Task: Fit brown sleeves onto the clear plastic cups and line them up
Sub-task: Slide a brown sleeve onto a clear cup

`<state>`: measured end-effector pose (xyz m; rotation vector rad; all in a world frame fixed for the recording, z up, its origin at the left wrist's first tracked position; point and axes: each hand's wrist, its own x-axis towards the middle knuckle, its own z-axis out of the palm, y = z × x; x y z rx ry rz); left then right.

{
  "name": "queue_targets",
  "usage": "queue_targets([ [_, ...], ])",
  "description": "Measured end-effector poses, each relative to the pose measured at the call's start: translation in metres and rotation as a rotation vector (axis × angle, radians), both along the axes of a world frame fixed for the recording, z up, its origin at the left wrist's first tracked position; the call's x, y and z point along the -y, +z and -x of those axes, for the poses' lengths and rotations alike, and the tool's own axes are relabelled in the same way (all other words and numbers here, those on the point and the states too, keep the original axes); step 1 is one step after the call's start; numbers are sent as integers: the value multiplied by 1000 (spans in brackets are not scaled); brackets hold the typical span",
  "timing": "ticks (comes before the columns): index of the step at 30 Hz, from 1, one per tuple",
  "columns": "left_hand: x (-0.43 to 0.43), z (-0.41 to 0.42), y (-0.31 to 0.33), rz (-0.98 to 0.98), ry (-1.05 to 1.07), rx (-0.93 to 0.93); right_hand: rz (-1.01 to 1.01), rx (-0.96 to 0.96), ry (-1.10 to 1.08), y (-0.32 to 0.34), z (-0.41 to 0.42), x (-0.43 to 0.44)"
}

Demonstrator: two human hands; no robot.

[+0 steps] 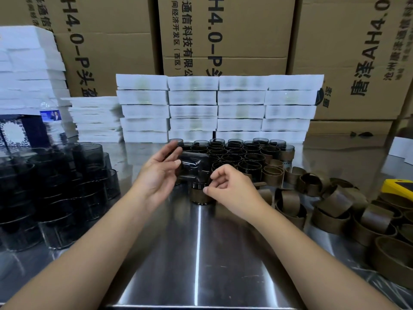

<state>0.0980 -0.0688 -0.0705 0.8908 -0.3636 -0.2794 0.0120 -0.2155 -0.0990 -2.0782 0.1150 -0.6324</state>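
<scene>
My left hand point(159, 173) grips a dark clear cup point(192, 165) lying on its side above the steel table. Just below it stands a cup with a brown sleeve point(200, 195) around it; my right hand point(225, 186) pinches that sleeve's top edge with thumb and forefinger. Behind my hands, sleeved cups point(237, 153) stand packed in rows. Stacked bare cups point(55, 186) fill the left side. Loose brown sleeves point(335, 204) lie heaped on the right.
White foam trays point(219, 108) are stacked behind the cup rows, and more white trays point(29, 68) rise at the left. Large cardboard boxes point(225, 34) form the back wall. A yellow object point(400, 186) sits at the right edge. Bare steel table point(196, 253) lies near me.
</scene>
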Motion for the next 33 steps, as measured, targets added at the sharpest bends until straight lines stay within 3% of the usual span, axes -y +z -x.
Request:
queue_targets([
  [3, -7, -5, -3, 76, -108, -95, -2, -30, 5, 1, 1, 0],
  [13, -11, -3, -9, 198, -364, -107, 76, 30, 71, 4, 7, -7],
  [20, -4, 9, -19, -148, -458, 17, -41, 42, 140, 3, 8, -12],
  [26, -9, 12, -19, -273, -566, 92, -82, 31, 139, 3, 7, -6],
  [33, -3, 9, -29, -352, -396, 212, -74, -10, 95, 2, 6, -2],
])
